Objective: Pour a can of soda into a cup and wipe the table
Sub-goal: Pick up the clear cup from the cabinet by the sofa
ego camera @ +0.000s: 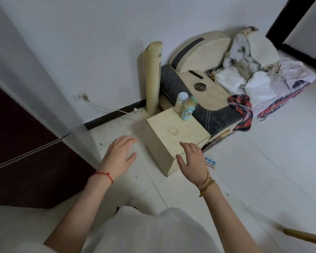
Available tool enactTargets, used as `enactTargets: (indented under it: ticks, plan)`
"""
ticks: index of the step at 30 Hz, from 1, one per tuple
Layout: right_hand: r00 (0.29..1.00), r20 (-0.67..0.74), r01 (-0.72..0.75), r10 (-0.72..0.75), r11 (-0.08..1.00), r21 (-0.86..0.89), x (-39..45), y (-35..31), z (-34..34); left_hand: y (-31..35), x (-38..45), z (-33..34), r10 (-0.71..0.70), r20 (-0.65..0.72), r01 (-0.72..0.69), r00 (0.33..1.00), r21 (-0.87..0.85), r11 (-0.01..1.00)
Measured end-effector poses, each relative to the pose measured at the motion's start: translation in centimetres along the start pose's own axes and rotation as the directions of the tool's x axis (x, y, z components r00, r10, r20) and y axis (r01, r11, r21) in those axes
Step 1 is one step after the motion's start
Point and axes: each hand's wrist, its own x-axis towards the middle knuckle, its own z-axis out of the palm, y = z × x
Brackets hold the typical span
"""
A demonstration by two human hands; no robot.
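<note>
A small clear glass cup (173,130) stands near the middle of a low cream bedside table (190,137). At the table's far edge stand two bottles: a white one (181,102) and a light blue patterned one (188,111). No soda can or cloth shows. My left hand (119,156) hovers over the floor left of the table, fingers spread, holding nothing. My right hand (192,157) hangs above the table's near corner, fingers apart and empty.
A cream tower fan (152,77) stands behind the table by the wall. A sofa (199,88) piled with clothes (259,70) lies to the right. A power strip (210,162) lies on the tiled floor. A dark cabinet (26,152) is on the left.
</note>
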Motion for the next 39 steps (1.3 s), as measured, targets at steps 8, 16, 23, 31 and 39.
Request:
enactTargets:
  ticks: [8,16,23,31,39]
  plan:
    - [0.980,-0.066,-0.184,0.188,0.981,0.065,5.1,-4.4,1.7,-5.3,9.4,-3.0,0.196,0.116,-0.200,0.974,0.024,0.979]
    - [0.937,-0.114,-0.321,0.331,0.942,0.094,9.7,-4.0,1.8,-6.0,18.5,-1.0,0.311,0.216,-0.314,0.925,-0.024,0.949]
    - [0.881,-0.069,-0.436,0.468,0.860,0.264,15.4,-0.5,2.1,-5.1,27.2,2.5,0.330,0.293,-0.313,0.897,-0.104,0.944]
    - [0.763,0.048,-0.582,0.645,0.652,0.485,21.1,4.4,2.5,-3.6,34.1,6.9,0.149,0.403,-0.048,0.903,-0.250,0.967]
    - [0.568,0.274,-0.717,0.776,0.302,0.629,26.3,9.5,6.5,-5.8,39.6,13.8,0.097,0.555,-0.005,0.826,-0.165,0.986]
